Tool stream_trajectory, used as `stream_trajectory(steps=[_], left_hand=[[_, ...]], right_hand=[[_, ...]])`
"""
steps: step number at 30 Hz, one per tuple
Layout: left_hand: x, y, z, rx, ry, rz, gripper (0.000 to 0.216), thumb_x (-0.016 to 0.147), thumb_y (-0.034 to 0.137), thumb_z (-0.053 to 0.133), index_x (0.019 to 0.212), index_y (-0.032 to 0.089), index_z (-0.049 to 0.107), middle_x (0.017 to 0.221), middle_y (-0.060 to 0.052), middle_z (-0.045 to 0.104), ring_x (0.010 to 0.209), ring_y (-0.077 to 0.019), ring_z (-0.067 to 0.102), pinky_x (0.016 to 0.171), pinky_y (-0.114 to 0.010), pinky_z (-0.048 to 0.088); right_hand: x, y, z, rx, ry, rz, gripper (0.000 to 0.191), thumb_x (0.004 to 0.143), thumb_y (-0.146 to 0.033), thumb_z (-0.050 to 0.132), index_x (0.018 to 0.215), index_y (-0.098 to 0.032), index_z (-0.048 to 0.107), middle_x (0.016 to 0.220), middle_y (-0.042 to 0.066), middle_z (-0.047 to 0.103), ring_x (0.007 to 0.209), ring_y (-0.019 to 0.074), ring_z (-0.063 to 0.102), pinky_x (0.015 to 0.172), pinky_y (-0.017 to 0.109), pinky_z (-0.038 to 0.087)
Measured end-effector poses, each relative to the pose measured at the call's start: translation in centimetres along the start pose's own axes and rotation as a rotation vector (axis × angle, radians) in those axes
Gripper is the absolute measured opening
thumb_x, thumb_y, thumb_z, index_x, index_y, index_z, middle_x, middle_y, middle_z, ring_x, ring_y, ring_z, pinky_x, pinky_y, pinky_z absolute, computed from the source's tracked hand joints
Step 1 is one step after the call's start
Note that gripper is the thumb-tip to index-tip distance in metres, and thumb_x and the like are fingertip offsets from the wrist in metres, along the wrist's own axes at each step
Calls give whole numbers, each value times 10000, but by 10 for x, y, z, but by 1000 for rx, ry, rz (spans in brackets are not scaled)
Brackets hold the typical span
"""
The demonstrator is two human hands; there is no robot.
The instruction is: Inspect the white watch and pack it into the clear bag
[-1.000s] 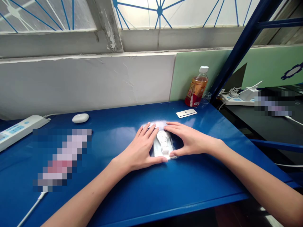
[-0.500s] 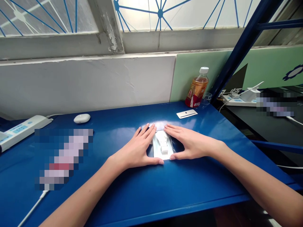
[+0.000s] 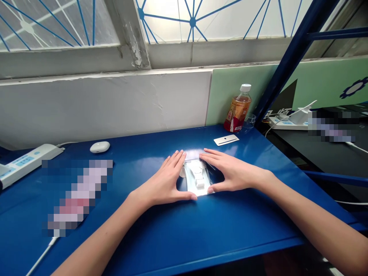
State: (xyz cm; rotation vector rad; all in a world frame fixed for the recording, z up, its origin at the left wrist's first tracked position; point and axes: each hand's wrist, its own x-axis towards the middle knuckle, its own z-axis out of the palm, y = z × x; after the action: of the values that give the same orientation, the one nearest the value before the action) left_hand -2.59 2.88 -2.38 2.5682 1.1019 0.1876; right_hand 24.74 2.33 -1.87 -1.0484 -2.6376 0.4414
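A small clear plastic packet (image 3: 198, 178) lies flat on the blue desk (image 3: 161, 237), with a white card and a white strap-like piece inside. My left hand (image 3: 166, 184) rests at its left side, fingers stretched forward and thumb out near the lower left corner. On the other side is my right hand (image 3: 227, 172), fingers extended and thumb at the lower right corner of the packet. Both hands are open, framing the packet; neither grips it. What exactly the white piece is I cannot tell.
A drink bottle (image 3: 238, 109) stands at the back right, a clear cup (image 3: 249, 120) beside it and a white card (image 3: 226, 140) in front. To the left are a white earbud case (image 3: 99, 147), a power strip (image 3: 31, 163) and a blurred-out phone-like thing (image 3: 77, 195) on a cable.
My left hand has shifted slightly left, away from the packet, and its fingers have drawn closer together. More of the packet's left edge shows. The camera view has tilted a little.
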Motion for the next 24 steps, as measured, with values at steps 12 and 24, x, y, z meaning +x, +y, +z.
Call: stream_trajectory(steps=[12, 24], left_hand=[[-4, -10, -18, 79, 55, -17, 758, 915, 408, 528, 1551, 100, 254, 1618, -185, 235, 1503, -357, 172, 1183, -544, 269], [-1, 0, -2, 98, 140, 35, 805, 884, 632, 573, 1487, 137, 373, 1559, -182, 372, 1473, -360, 272, 1156, -540, 340]], right_hand=[[5, 4, -9, -87, 132, 63, 480, 943, -445, 561, 1283, -111, 620, 1055, 175, 713, 1015, 318, 652, 867, 469, 538], [3, 12, -5, -39, 82, -51, 601, 946, -329, 552, 1497, -137, 408, 1522, 163, 454, 1431, 316, 385, 1157, 519, 360]])
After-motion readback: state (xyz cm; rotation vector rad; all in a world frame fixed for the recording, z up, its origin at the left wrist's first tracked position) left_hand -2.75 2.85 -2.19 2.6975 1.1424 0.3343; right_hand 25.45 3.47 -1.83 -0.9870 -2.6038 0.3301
